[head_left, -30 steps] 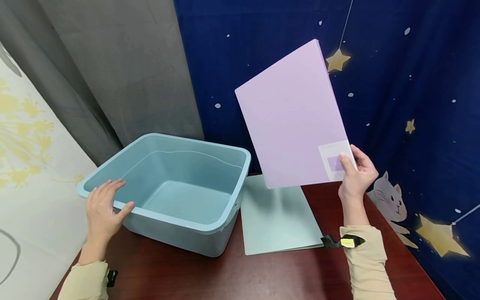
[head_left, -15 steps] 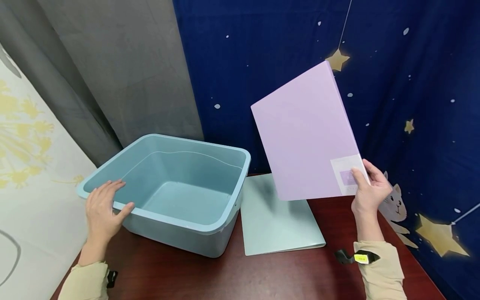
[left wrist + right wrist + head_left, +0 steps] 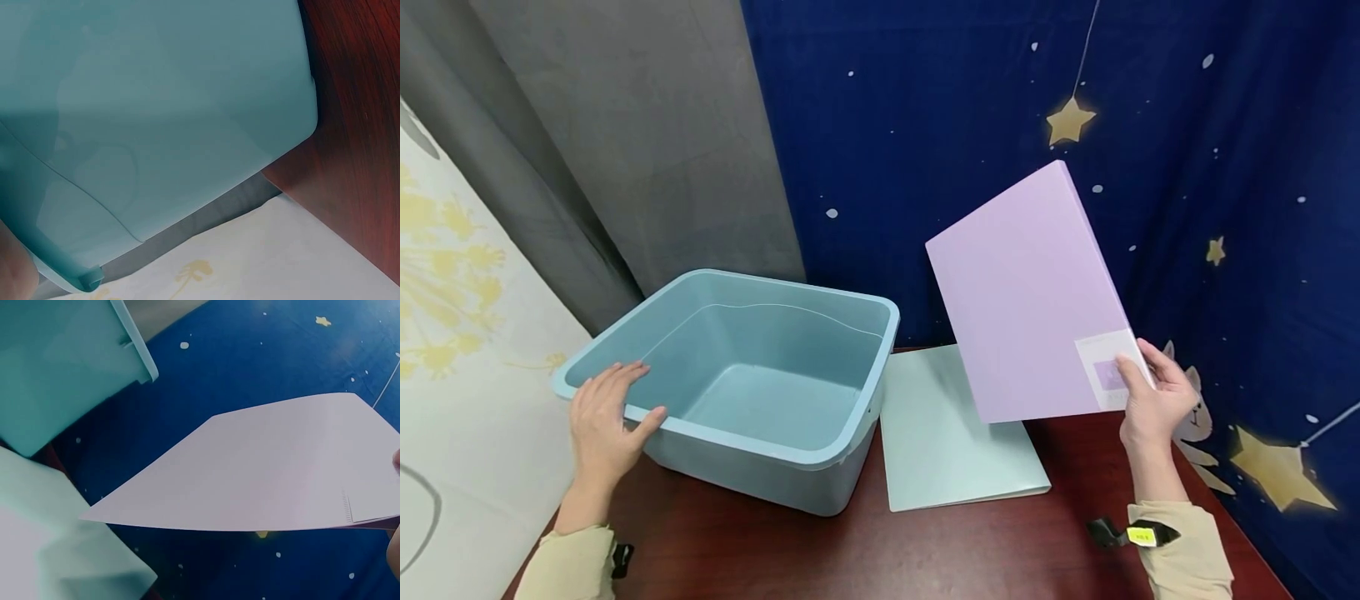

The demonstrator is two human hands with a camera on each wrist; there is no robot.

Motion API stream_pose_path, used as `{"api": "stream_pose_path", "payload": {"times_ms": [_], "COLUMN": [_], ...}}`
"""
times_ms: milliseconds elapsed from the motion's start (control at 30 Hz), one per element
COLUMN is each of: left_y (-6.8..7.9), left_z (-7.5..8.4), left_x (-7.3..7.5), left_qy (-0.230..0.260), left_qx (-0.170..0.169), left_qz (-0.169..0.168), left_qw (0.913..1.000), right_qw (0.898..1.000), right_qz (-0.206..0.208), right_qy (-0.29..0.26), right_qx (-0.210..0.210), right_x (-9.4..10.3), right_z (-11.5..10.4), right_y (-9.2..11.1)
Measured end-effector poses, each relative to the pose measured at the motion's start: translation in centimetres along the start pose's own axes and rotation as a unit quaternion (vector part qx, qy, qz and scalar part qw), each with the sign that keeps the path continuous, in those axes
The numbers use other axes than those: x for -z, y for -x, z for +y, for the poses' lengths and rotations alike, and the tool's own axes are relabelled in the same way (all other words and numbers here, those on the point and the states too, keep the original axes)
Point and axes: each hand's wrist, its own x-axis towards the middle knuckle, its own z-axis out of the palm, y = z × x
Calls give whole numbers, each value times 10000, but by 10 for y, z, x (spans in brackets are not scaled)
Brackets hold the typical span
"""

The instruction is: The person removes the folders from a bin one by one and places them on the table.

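Observation:
In the head view my right hand (image 3: 1159, 404) pinches the lower right corner of a lilac folder (image 3: 1030, 300), thumb over its white label. The folder is held up and tilted, its lower edge above a pale green folder (image 3: 955, 450) that lies flat on the table. My left hand (image 3: 606, 421) rests on the near left rim of a blue plastic tub (image 3: 760, 450), fingers spread and fairly straight. The right wrist view shows the lilac folder (image 3: 250, 469) nearly edge to edge, with only bits of the fingers at the right. The tub's inside holds nothing visible.
A dark red wooden table (image 3: 895, 550) lies beneath everything. Behind it hang a grey curtain (image 3: 662, 142) and a navy cloth (image 3: 895, 167) with stars. White patterned fabric (image 3: 467, 400) hangs at the left, close to my left hand.
The lilac folder has moved down and to the right with my right hand, showing more of the pale green folder. My left hand has stayed on the tub's rim.

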Motion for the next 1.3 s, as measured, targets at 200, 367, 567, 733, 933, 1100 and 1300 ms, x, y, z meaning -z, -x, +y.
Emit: {"api": "stream_pose_path", "payload": {"times_ms": [200, 367, 567, 733, 933, 1100, 1300], "left_y": [1, 2, 2, 2, 1, 0, 0], "left_z": [-3, -6, -6, -6, -4, -3, -3], "left_x": [-2, -3, -3, -2, -1, -2, -2], "left_qy": [11, 13, 18, 14, -27, -71, -71], "left_qx": [-80, -118, -52, 13, 36, 7, 11], "left_qz": [42, 52, 40, 24, -7, 0, 6], "left_qw": [10000, 9999, 10000, 10000, 10000, 10000, 10000], "right_qw": [9993, 9977, 9963, 9946, 9907, 9822, 9748], "right_qz": [110, 275, 381, 474, 483, 525, 394], "right_qy": [337, 589, 706, 783, 1075, 1475, 1915], "right_qx": [-96, -183, -317, -481, -674, -1041, -1075], "right_x": [11, 21, 27, 30, 38, 47, 84], "right_z": [-2, -6, -8, -11, -11, -13, 18], "right_y": [-5, -7, -10, -10, -9, -9, -28]}}
